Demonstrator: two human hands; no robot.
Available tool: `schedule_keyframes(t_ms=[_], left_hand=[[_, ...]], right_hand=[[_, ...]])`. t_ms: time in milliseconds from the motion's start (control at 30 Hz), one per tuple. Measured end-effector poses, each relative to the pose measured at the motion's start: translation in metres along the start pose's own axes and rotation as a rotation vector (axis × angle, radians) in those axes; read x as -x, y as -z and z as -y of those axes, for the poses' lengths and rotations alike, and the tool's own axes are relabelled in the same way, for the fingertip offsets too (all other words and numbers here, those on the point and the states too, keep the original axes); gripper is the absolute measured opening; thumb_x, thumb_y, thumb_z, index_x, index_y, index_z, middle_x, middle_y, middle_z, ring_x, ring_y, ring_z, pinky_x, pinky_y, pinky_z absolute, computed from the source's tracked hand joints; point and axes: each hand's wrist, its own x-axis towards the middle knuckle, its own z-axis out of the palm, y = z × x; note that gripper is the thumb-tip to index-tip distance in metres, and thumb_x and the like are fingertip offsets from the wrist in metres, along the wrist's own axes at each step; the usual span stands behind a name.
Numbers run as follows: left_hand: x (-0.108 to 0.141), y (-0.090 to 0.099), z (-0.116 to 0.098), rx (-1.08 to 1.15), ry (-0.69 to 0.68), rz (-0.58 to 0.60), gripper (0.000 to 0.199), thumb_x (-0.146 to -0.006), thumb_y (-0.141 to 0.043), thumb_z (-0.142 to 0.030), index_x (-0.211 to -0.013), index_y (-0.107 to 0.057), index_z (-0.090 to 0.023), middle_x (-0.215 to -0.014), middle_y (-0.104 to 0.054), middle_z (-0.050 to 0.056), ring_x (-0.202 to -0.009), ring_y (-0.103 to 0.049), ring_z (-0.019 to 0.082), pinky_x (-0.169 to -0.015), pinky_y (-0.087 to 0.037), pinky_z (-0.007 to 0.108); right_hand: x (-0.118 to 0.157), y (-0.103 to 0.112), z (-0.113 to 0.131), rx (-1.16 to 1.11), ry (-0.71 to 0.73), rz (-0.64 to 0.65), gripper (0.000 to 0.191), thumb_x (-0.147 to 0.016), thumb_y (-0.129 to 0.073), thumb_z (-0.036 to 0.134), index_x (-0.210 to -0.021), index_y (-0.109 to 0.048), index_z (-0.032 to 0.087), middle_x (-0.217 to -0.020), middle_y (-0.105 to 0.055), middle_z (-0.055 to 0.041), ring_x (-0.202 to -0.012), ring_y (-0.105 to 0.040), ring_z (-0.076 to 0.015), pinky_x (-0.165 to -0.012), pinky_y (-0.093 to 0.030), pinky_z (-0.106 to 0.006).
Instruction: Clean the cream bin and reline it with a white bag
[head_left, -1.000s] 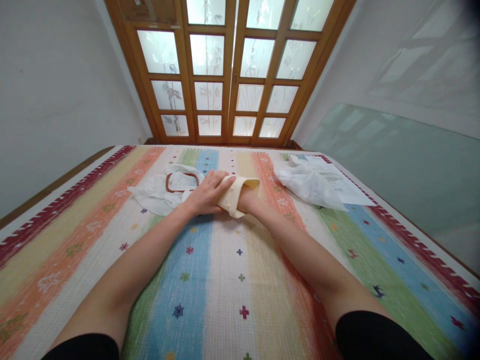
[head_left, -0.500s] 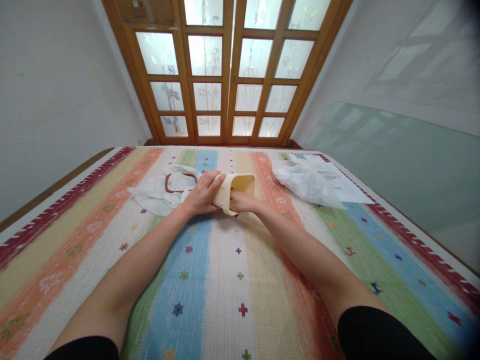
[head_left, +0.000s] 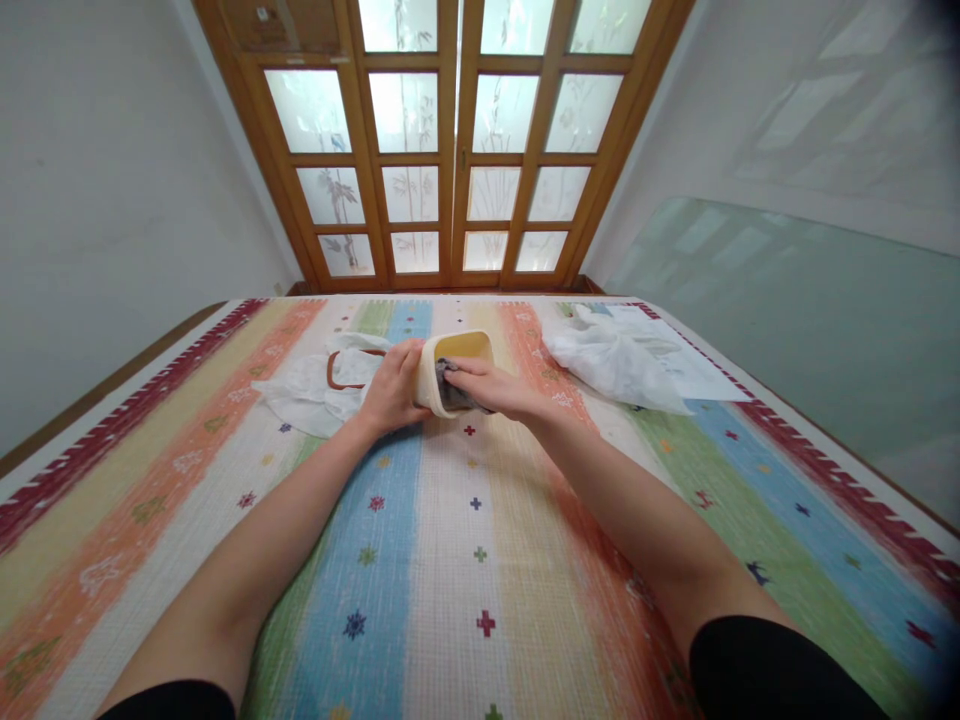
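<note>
A cream-yellow plastic container (head_left: pixel 429 378) with rounded corners lies tipped on its side, its opening facing right and toward me. My left hand (head_left: pixel 395 385) is wrapped around its outer left side and holds it. At the opening, my right hand (head_left: pixel 484 385) holds a crumpled dark grey cloth (head_left: pixel 448 382) against the container's inside wall. Part of the cloth is hidden under the fingers. Just left of my left hand, a brown rounded frame (head_left: pixel 330 370) rests on a white plastic bag (head_left: pixel 300 405).
A striped, multicoloured tablecloth (head_left: pixel 450 560) covers the table. At the back right lie another crumpled white plastic bag (head_left: pixel 611 355) and white paper sheets (head_left: pixel 701 375). Beyond the table's far edge stand wooden doors (head_left: pixel 455 150) with frosted panes. Walls flank both sides.
My right hand has come from deep inside the container up to its rim, and the grey cloth now shows. The container has shifted slightly left and its opening has turned more toward me.
</note>
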Motion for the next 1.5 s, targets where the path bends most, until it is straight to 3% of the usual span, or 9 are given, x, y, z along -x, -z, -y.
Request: schedule_keyframes(t_ms=[233,367,600,733,867,1033,1233,1333,1500], left_hand=[[0.004,-0.006,-0.001,-0.078,0.015,-0.065,0.124,-0.071,-0.089,-0.046,-0.167,-0.014,-0.024,-0.158,-0.040,0.023,-0.146,-0.043,0.045,-0.119,-0.041,0.064],[0.004,-0.010,-0.003,-0.131,0.067,-0.126,0.123,-0.074,-0.088,-0.049,-0.168,-0.012,-0.025,-0.161,-0.037,0.023,-0.148,-0.040,0.046,-0.121,-0.037,0.067],[0.004,-0.008,-0.003,-0.187,0.090,-0.096,0.123,-0.074,-0.088,-0.042,-0.168,-0.010,-0.025,-0.161,-0.035,0.024,-0.151,-0.036,0.047,-0.123,-0.030,0.071],[0.004,-0.010,-0.005,-0.194,0.081,-0.073,0.122,-0.072,-0.088,-0.037,-0.168,-0.013,-0.026,-0.163,-0.033,0.023,-0.152,-0.034,0.048,-0.124,-0.025,0.073],[0.006,-0.013,-0.002,-0.101,0.082,-0.065,0.128,-0.070,-0.089,-0.036,-0.168,-0.007,-0.026,-0.162,-0.035,0.022,-0.151,-0.037,0.044,-0.123,-0.035,0.068],[0.006,-0.014,0.001,0.004,0.130,-0.061,0.133,-0.067,-0.093,-0.046,-0.167,-0.008,-0.023,-0.163,-0.034,0.023,-0.151,-0.037,0.044,-0.123,-0.037,0.067],[0.003,-0.017,0.009,0.140,0.249,-0.127,0.121,-0.068,-0.092,-0.048,-0.163,-0.019,-0.024,-0.159,-0.043,0.021,-0.146,-0.047,0.040,-0.121,-0.042,0.061],[0.004,-0.018,0.015,0.170,0.293,-0.157,0.119,-0.067,-0.093,-0.049,-0.161,-0.023,-0.025,-0.154,-0.048,0.019,-0.142,-0.052,0.038,-0.117,-0.046,0.059],[0.003,-0.019,0.010,0.183,0.167,-0.114,0.123,-0.066,-0.094,-0.048,-0.162,-0.021,-0.023,-0.158,-0.044,0.020,-0.146,-0.048,0.038,-0.122,-0.043,0.059]], right_hand=[[-0.022,-0.007,-0.017,-0.716,-0.066,-0.665,0.015,-0.093,-0.062,0.035,-0.101,-0.069,0.025,-0.096,-0.075,-0.0012,-0.099,-0.070,-0.0199,-0.090,-0.058,-0.034],[-0.029,-0.007,-0.027,-0.864,-0.054,-0.811,0.015,-0.093,-0.064,0.035,-0.103,-0.067,0.025,-0.102,-0.076,-0.0018,-0.102,-0.071,-0.0188,-0.090,-0.059,-0.034],[-0.021,-0.011,-0.009,-0.976,0.057,-0.848,0.024,-0.089,-0.064,0.041,-0.108,-0.067,0.027,-0.109,-0.076,0.0001,-0.102,-0.071,-0.0175,-0.087,-0.059,-0.032],[-0.013,-0.021,0.007,-0.945,0.019,-0.742,0.031,-0.077,-0.074,0.032,-0.106,-0.067,0.025,-0.100,-0.075,0.0003,-0.095,-0.071,-0.0187,-0.083,-0.059,-0.031],[-0.008,-0.029,0.015,-0.872,-0.085,-0.648,0.027,-0.072,-0.077,0.029,-0.097,-0.069,0.022,-0.090,-0.074,0.0006,-0.085,-0.070,-0.0176,-0.074,-0.056,-0.027],[-0.009,-0.028,0.016,-0.834,-0.193,-0.679,0.017,-0.078,-0.071,0.030,-0.093,-0.067,0.021,-0.085,-0.072,0.0004,-0.078,-0.066,-0.0159,-0.065,-0.052,-0.024],[-0.013,-0.018,0.012,-0.844,-0.139,-0.806,0.017,-0.080,-0.066,0.030,-0.093,-0.059,0.024,-0.075,-0.063,0.0051,-0.069,-0.061,-0.0141,-0.060,-0.049,-0.023],[-0.015,-0.018,0.010,-0.849,-0.114,-0.766,0.021,-0.078,-0.068,0.027,-0.096,-0.059,0.024,-0.078,-0.064,0.0053,-0.073,-0.062,-0.0146,-0.062,-0.050,-0.023],[-0.018,-0.026,0.007,-0.868,-0.072,-0.634,0.024,-0.077,-0.071,0.021,-0.098,-0.061,0.023,-0.093,-0.071,0.0009,-0.086,-0.066,-0.0169,-0.070,-0.054,-0.026]])
